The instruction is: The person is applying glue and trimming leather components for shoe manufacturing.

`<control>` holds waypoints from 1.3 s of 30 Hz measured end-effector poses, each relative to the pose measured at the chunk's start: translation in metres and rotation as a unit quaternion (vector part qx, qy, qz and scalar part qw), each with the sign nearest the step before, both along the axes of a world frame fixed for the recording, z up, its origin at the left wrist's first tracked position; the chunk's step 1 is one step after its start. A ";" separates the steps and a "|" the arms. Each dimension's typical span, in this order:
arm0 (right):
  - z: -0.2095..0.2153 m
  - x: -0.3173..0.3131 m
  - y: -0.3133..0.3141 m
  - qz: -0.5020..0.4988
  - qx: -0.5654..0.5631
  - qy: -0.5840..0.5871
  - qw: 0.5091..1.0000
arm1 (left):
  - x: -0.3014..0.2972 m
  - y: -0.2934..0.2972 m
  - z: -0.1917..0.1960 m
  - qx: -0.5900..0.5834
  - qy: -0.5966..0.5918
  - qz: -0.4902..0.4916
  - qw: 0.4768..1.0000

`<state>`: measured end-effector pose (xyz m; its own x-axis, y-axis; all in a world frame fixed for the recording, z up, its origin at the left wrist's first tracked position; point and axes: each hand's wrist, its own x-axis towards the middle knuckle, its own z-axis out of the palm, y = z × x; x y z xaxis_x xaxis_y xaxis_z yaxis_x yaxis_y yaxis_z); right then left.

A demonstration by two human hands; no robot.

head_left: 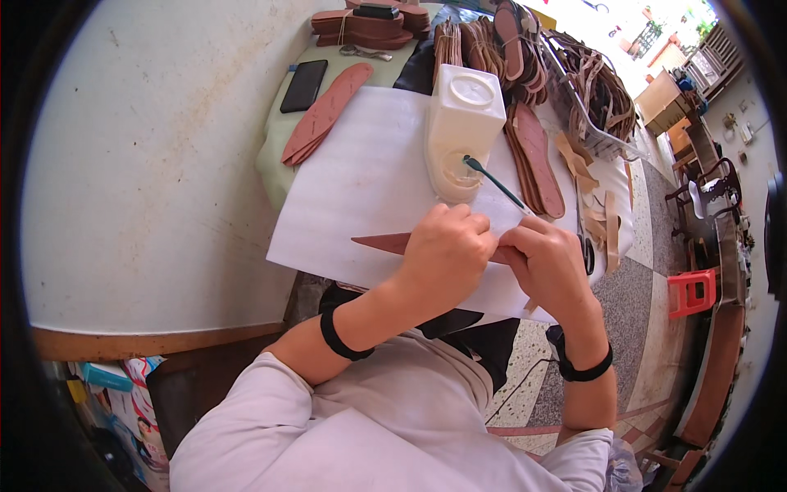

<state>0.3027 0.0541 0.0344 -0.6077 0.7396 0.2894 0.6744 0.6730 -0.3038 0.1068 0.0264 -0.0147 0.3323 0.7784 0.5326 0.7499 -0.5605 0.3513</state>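
Note:
My left hand [449, 252] is closed over a flat reddish-brown leather piece [384, 242], whose tapered end sticks out to the left above the white sheet. Close beside it, my right hand [543, 256] pinches the piece near its other end; the fingers cover much of its shape. Just beyond my hands stands a white plastic container [467, 107] with an opening low on its near side and pale, paste-like stuff around it. A dark green-handled brush or stick [498, 182] rests in that opening, its handle reaching toward my right hand.
Reddish-brown insoles [329, 111] lie at the left by a black phone [304, 86]; another insole stack [537, 160] is right of the container. Bundled insoles [510, 41] and a basket of strips [594, 90] stand at the back. Scissors [587, 254] and leather scraps [611, 234] edge the right side.

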 end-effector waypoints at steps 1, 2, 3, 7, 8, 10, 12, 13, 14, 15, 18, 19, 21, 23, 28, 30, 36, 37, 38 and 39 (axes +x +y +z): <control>0.000 0.001 0.001 -0.007 -0.005 0.009 1.000 | 0.001 0.001 -0.001 -0.011 -0.004 0.005 1.000; 0.000 0.001 0.002 -0.014 -0.010 0.018 1.000 | 0.000 0.002 -0.001 -0.004 0.000 -0.002 1.000; 0.004 0.002 0.002 -0.044 -0.053 0.028 0.997 | -0.002 0.003 -0.002 0.002 0.004 -0.011 1.000; 0.020 0.009 0.003 -0.121 -0.215 0.109 0.963 | -0.007 0.006 0.004 0.032 -0.009 -0.044 0.998; 0.022 0.013 0.004 -0.130 -0.253 0.138 0.949 | -0.008 0.005 0.007 0.045 -0.019 -0.045 0.998; 0.025 0.019 0.003 -0.123 -0.281 0.184 0.934 | -0.011 0.004 0.016 0.070 -0.041 -0.047 0.996; 0.030 0.025 0.002 -0.119 -0.302 0.212 0.922 | -0.015 0.001 0.022 0.067 -0.041 -0.045 0.996; 0.037 0.027 0.000 -0.118 -0.309 0.217 0.918 | -0.017 -0.001 0.024 0.065 -0.040 -0.043 0.996; 0.044 0.028 -0.002 -0.117 -0.317 0.221 0.915 | -0.019 -0.003 0.026 0.063 -0.041 -0.043 0.996; 0.049 0.029 -0.003 -0.115 -0.332 0.209 0.913 | -0.020 -0.006 0.028 0.060 -0.042 -0.043 0.996; 0.055 0.029 -0.005 -0.106 -0.356 0.179 0.911 | -0.026 -0.012 0.032 0.040 -0.046 -0.051 0.997; 0.055 0.029 -0.005 -0.101 -0.350 0.173 0.915 | -0.028 -0.013 0.033 0.032 -0.048 -0.057 0.997; 0.051 0.031 -0.005 -0.092 -0.349 0.179 0.915 | -0.033 -0.015 0.034 0.007 -0.055 -0.059 0.997; 0.042 0.036 -0.003 -0.082 -0.358 0.200 0.909 | -0.038 -0.017 0.034 -0.008 -0.066 -0.059 0.996; 0.037 0.036 -0.007 -0.105 -0.355 0.202 0.907 | -0.045 -0.023 0.036 -0.025 -0.090 -0.063 0.994; 0.035 0.035 -0.008 -0.111 -0.355 0.205 0.905 | -0.046 -0.023 0.034 -0.023 -0.098 -0.068 0.993; 0.031 0.036 -0.013 -0.130 -0.356 0.212 0.901 | -0.050 -0.024 0.033 -0.047 -0.106 -0.070 0.991; 0.029 0.036 -0.014 -0.132 -0.355 0.215 0.900 | -0.051 -0.024 0.033 -0.052 -0.111 -0.071 0.990; 0.026 0.036 -0.014 -0.134 -0.354 0.218 0.900 | -0.052 -0.025 0.033 -0.060 -0.116 -0.070 0.989; 0.024 0.038 -0.014 -0.124 -0.352 0.221 0.901 | -0.053 -0.025 0.032 -0.067 -0.120 -0.071 0.988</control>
